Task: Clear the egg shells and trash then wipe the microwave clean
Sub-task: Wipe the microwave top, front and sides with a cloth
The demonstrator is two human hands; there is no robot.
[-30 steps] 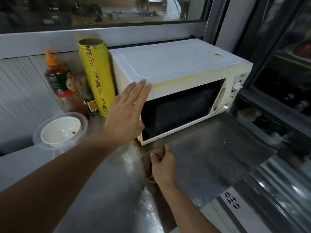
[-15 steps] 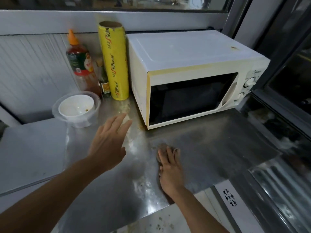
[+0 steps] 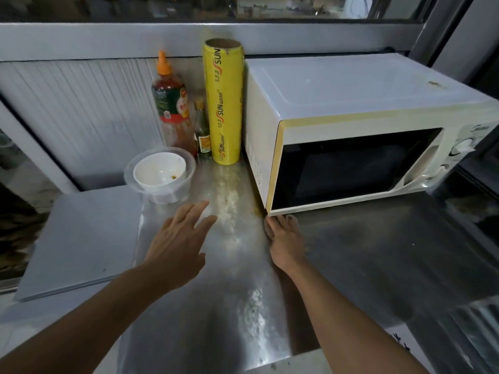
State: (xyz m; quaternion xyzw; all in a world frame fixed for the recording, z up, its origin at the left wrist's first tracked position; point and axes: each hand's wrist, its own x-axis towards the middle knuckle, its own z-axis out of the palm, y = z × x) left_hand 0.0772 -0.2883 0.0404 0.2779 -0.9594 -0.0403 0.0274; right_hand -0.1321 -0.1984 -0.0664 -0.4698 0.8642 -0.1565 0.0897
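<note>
The white microwave point(image 3: 351, 109) stands on the steel counter point(image 3: 378, 252) at the right, door closed. My right hand point(image 3: 283, 241) lies flat on the counter, fingers straight, fingertips at the microwave's front left bottom corner. It presses a brownish cloth point(image 3: 292, 218); only a small edge shows past the fingertips. My left hand point(image 3: 178, 238) hovers over the counter left of it, fingers spread and straight, holding nothing. A pale smear point(image 3: 229, 209) runs along the counter between the hands and the yellow roll. No egg shells are visible.
A clear plastic container point(image 3: 162, 195) holding a white bowl point(image 3: 159, 171) sits left of the microwave. Behind it stand a sauce bottle point(image 3: 172, 109), a small bottle point(image 3: 202, 136) and a yellow wrap roll point(image 3: 225, 103). A grey board point(image 3: 81, 238) lies at the left.
My left hand came off the microwave's top edge and dropped over the counter. My right hand flattened on the cloth and slid it forward to the microwave's front corner.
</note>
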